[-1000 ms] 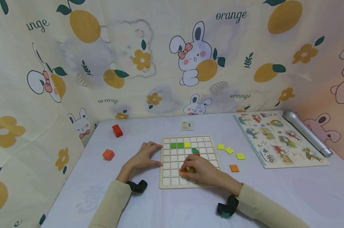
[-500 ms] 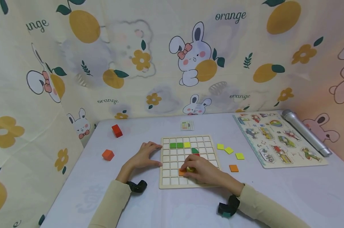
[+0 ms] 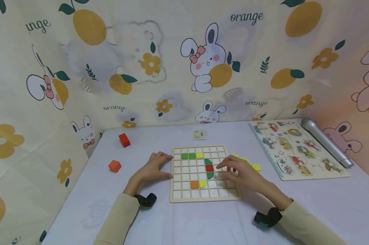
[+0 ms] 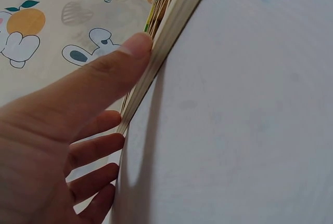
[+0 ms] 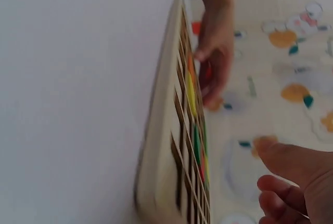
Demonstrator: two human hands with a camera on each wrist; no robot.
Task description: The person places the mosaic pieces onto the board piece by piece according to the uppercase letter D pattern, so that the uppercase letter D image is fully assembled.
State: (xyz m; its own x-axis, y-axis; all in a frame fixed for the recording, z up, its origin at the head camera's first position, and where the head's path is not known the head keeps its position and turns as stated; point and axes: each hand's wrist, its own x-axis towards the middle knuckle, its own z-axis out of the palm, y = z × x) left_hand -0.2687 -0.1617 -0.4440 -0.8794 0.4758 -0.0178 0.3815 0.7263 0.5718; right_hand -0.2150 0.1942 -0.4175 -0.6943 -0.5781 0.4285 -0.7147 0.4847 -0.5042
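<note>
A wooden grid board [image 3: 202,200] lies flat on the table. At its left side my left hand [image 3: 155,166] touches the edge with thumb and fingertips; the left wrist view shows the thumb [image 4: 136,46] on the rim. My right hand [image 3: 247,173] is over the board's right side, fingers loosely bent, holding nothing. In the grid sit an orange square tile [image 3: 195,184], a round-edged yellow tile [image 3: 203,184] beside it, a red square tile [image 3: 209,168] between two round-edged green tiles [image 3: 210,175], and a back row of two green squares [image 3: 188,156] and a yellow square [image 3: 199,155].
Yellow tiles [image 3: 256,167] lie right of the board, partly behind my right hand. Two blocks, red [image 3: 124,140] and orange [image 3: 114,166], stand at the left. A small pattern card [image 3: 200,134] lies behind the board. Far right are a picture puzzle board [image 3: 297,149] and a silver tube [image 3: 326,141].
My right hand has left the round-edged yellow tile in the grid and moved right and back, uncovering the red and lower green tiles. The loose orange tile is now hidden. My left hand stays put.
</note>
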